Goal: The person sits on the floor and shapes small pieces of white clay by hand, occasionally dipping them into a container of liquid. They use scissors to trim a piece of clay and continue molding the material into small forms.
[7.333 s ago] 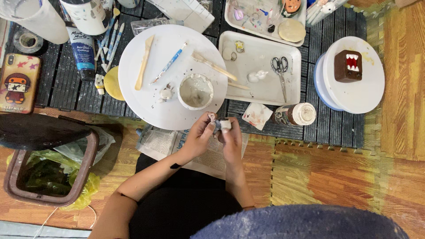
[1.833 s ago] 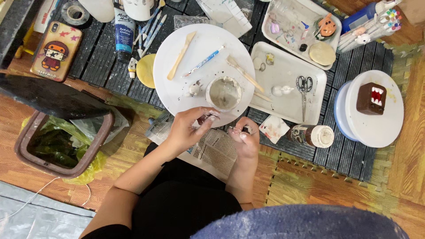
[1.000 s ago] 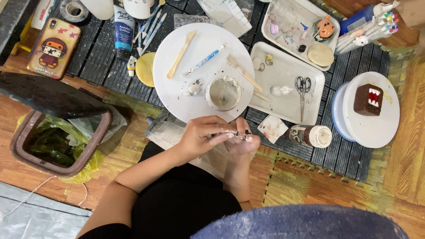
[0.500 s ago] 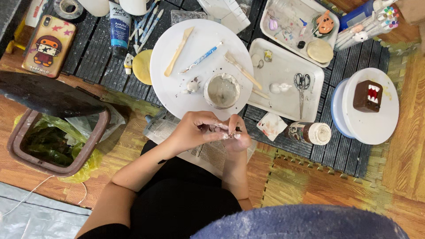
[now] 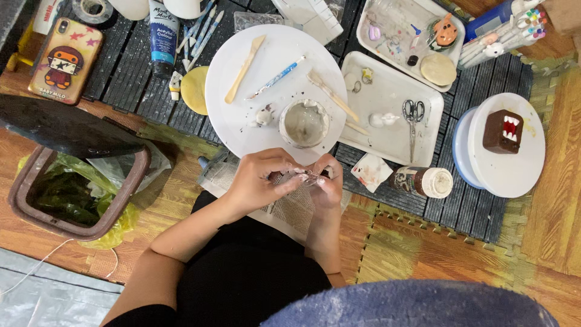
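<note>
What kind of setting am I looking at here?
Probably a home craft corner set up on the floor. A round white board carries modelling tools, a paint tube lies on dark matting, and a brown clay figure sits on a turntable.

Your arms are bare to the elbows, no sleeves or jewellery showing; black clothing covers your lap at 6 o'clock.

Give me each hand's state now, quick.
Left hand: fingers pinched on a small pale piece.
Right hand: closed around the same piece.
</note>
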